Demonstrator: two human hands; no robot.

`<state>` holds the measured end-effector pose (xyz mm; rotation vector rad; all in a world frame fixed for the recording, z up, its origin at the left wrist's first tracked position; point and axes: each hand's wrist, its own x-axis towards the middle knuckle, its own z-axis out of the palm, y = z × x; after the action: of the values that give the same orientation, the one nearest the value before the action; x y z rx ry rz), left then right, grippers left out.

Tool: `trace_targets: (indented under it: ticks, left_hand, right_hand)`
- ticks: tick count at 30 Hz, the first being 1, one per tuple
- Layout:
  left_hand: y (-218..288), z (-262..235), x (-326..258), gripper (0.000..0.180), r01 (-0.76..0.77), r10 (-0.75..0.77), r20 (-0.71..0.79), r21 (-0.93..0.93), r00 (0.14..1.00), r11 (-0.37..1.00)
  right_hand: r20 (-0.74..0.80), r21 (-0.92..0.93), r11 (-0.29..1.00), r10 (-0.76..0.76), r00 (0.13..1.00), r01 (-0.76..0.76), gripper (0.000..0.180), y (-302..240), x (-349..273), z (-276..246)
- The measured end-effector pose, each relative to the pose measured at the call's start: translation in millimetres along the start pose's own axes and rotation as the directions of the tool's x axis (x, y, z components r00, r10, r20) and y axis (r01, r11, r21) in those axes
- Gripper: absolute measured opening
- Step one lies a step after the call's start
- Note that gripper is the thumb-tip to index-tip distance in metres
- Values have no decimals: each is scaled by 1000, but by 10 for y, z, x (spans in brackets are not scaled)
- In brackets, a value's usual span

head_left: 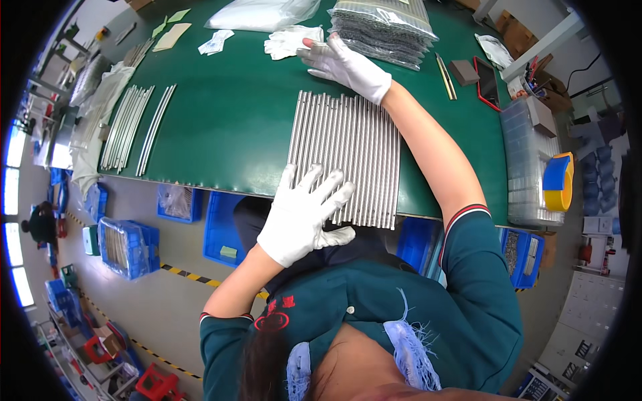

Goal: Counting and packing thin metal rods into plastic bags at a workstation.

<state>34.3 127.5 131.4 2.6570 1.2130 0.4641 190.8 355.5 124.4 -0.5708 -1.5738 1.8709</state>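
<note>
A flat row of several long silver metal rods [348, 144] lies side by side on the green table [227, 127], reaching its near edge. My left hand [304, 214], in a white glove, rests flat with fingers spread on the near ends of the rods. My right hand [344, 65], also gloved in white, lies open on the table just beyond the far ends of the rods, fingertips touching a stack of clear bags of rods [384, 30].
More loose rods [130, 127] lie at the table's left. Spare white gloves [291, 40], a plastic bag [261, 13], cards [170, 33], a phone [487, 81] and clear boxes with tape rolls [558, 180] sit around. Blue bins [130, 247] stand on the floor below.
</note>
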Motion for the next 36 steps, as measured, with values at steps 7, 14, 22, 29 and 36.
trace_targets:
  ticks: [7,14,22,29,36]
  left_hand:
    - [-28,-53,25,71,1,-2,14,59,1000,998]
    - [-30,159,33,72,-11,10,-24,-21,1000,1000]
    - [-31,71,70,79,-65,64,-14,-53,998,997]
    - [-14,93,140,73,-115,115,-1,-13,993,993]
    - [349,277,327,73,-256,257,-19,-178,966,950]
  right_hand:
    - [71,204,970,123,990,-135,83,106,251,-53]
    - [287,239,957,91,953,-163,70,216,222,-31]
    - [46,297,942,146,988,-153,83,-10,-277,-435]
    - [131,306,942,102,986,-138,70,69,-443,-428]
    - [2,307,946,112,994,-107,74,-10,-725,-586]
